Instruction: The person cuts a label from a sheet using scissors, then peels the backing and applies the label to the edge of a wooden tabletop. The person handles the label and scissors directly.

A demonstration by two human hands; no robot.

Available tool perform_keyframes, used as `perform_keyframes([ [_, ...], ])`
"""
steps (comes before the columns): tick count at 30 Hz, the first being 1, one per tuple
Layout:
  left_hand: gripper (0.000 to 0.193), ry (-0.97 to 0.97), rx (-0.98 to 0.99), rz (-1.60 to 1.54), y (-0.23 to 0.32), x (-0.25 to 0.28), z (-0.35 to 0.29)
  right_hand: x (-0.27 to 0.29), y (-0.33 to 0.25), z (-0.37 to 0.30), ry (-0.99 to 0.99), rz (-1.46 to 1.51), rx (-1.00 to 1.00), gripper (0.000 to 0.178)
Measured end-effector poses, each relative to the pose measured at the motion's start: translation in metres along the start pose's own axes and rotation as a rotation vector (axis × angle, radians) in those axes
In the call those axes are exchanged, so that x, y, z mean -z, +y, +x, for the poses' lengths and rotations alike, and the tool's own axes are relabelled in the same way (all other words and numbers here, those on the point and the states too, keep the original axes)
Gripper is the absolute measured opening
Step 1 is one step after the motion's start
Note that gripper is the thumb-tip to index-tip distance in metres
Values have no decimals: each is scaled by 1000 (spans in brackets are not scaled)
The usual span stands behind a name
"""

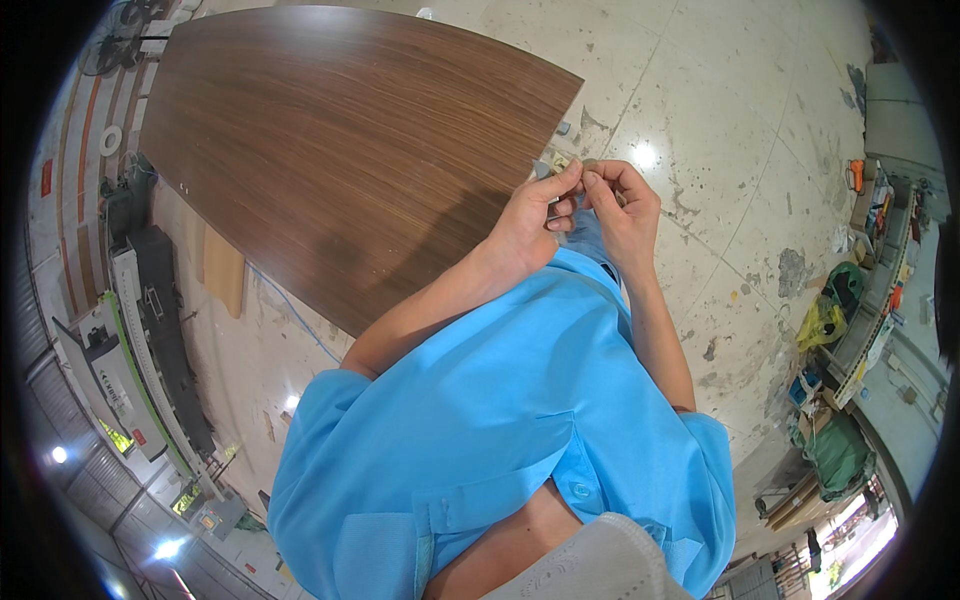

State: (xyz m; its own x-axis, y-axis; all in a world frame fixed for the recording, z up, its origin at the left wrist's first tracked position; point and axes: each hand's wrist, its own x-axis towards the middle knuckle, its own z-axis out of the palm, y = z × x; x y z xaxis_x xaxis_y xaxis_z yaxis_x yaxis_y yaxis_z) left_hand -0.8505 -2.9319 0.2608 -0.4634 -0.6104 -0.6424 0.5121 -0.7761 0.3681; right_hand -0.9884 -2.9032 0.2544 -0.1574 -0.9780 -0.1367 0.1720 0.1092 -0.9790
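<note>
Here, the brown wood-grain board lies at left, its long axis running from far left toward near right and its right edge just beside the hands. The left grip curls closed on a small grey piece that juts beyond the thumb, its visible tip pointing far; fingers hide its long axis. Right of it, the right grip has thumb and forefinger drawn together; I cannot tell what they pinch.

Brown wood-grain board: shadow over near end, few pale specks | tiled floor: stained, blue cord on it
</note>
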Motion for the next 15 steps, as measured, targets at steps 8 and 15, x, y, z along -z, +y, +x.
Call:
perform_keyframes([
  [8, 21, -15, 96, -92, 0, -4, 0, 2, -3, 0, 8, -37, -18, 11],
  [15, 22, -42, 94, -115, 0, -4, 2, 2, -7, 1, 8, -79, 15, 10],
])
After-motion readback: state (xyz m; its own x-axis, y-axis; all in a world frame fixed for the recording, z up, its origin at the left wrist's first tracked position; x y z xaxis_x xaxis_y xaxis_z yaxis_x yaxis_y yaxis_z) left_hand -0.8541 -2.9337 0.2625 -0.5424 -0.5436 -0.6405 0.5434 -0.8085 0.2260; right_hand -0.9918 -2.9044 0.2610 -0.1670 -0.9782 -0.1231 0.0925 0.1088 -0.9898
